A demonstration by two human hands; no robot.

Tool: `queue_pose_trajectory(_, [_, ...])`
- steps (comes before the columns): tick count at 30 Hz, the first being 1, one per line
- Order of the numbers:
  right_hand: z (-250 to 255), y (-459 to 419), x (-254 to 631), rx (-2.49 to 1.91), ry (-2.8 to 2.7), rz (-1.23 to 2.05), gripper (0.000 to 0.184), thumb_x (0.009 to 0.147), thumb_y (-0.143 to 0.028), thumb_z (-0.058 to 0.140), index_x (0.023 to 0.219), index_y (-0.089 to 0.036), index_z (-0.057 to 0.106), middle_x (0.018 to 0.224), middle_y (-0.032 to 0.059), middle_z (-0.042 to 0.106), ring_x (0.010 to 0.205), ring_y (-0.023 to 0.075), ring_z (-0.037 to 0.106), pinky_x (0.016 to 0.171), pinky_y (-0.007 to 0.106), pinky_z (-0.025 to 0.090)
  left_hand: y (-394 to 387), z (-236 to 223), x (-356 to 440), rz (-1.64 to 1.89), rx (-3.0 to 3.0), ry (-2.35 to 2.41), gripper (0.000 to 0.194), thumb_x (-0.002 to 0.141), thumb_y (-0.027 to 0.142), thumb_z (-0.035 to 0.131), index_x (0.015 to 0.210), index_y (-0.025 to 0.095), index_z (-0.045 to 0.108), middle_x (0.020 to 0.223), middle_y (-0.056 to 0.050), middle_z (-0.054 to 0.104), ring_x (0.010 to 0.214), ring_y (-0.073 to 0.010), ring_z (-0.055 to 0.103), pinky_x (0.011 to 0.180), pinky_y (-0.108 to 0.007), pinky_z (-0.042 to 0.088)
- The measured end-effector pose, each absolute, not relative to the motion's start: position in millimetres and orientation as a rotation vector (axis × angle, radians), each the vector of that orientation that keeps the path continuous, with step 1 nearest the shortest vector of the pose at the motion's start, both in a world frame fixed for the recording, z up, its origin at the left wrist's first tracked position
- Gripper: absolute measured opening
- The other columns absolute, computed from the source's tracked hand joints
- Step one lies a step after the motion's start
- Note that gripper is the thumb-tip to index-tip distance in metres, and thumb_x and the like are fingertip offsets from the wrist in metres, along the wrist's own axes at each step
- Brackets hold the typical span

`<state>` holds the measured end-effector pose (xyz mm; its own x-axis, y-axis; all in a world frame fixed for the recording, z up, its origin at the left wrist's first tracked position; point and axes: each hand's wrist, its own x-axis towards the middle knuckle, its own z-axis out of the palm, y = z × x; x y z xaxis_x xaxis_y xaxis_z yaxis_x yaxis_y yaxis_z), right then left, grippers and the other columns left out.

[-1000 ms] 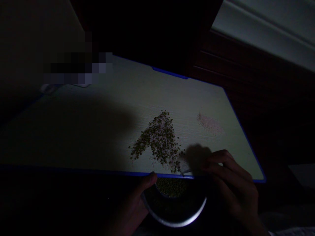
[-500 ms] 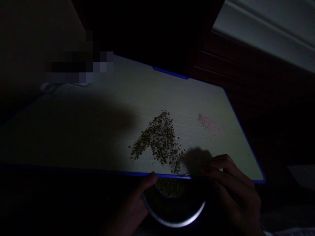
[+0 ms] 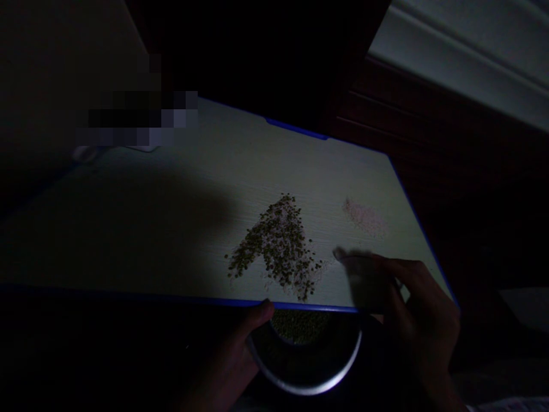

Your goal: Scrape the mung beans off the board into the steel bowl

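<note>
A pale wood-grain board point(image 3: 300, 171) with a blue edge lies in front of me, and a loose heap of small green beans point(image 3: 277, 249) sits on it, mixed with pinkish powder. Farther right is a faint patch of the same pink powder point(image 3: 364, 218). My left hand point(image 3: 227, 349) grips a round metal bowl point(image 3: 309, 384) below the board's near edge, its thumb resting at that edge. More green beans point(image 3: 300, 326) lie in the bowl. My right hand point(image 3: 416, 315) is over the board's right corner, its blurred fingertips close to the heap, and anything held there is hidden.
A dark wooden cabinet front point(image 3: 429, 131) runs along the right side, with a pale moulded panel point(image 3: 463, 51) above it. A small white object point(image 3: 90, 153) lies at the board's far left, and a dark shadow covers the board's left half.
My right hand has lifted from the near edge and moved up across the board, now blurred. My left hand, the bowl and the bean heap look unchanged.
</note>
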<state>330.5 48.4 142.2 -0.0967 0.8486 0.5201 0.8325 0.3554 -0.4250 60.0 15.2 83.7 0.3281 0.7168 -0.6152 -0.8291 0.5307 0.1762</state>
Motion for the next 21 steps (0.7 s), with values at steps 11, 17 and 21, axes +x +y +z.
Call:
queue_pose_trajectory(11, [154, 71, 309, -1.192, -2.061, 0.288, 0.025, 0.1, -0.009, 0.056, 0.114, -0.023, 0.072, 0.104, 0.0048, 0.074, 0.1, 0.0191, 0.068, 0.081, 0.034, 0.054, 15, 80, 60, 0.976, -0.189, 0.848, 0.076, 0.087, 0.017, 0.082, 0.156, 0.03, 0.055, 0.125, -0.006, 0.085, 0.145, -0.0283, 0.059, 0.127, -0.046, 0.036])
queue_pose_trajectory(17, [153, 52, 326, -1.245, -1.948, 0.351, 0.023, 0.1, -0.009, 0.06, 0.108, -0.025, 0.075, 0.101, 0.0032, 0.072, 0.099, 0.0188, 0.067, 0.078, 0.034, 0.053, 19, 87, 64, 0.981, -0.205, 0.821, 0.088, 0.089, 0.018, 0.08, 0.166, 0.032, 0.04, 0.129, -0.007, 0.083, 0.134, -0.0309, 0.069, 0.122, -0.049, 0.045])
queue_pose_trajectory(21, [150, 40, 330, -1.319, -1.903, 0.334, 0.022, 0.1, -0.01, 0.061, 0.108, -0.025, 0.075, 0.103, 0.0033, 0.073, 0.098, 0.0195, 0.068, 0.078, 0.035, 0.053, 20, 85, 65, 0.996, -0.223, 0.824, 0.094, 0.083, 0.012, 0.084, 0.166, 0.026, 0.041, 0.131, -0.01, 0.082, 0.135, -0.0319, 0.068, 0.121, -0.048, 0.046])
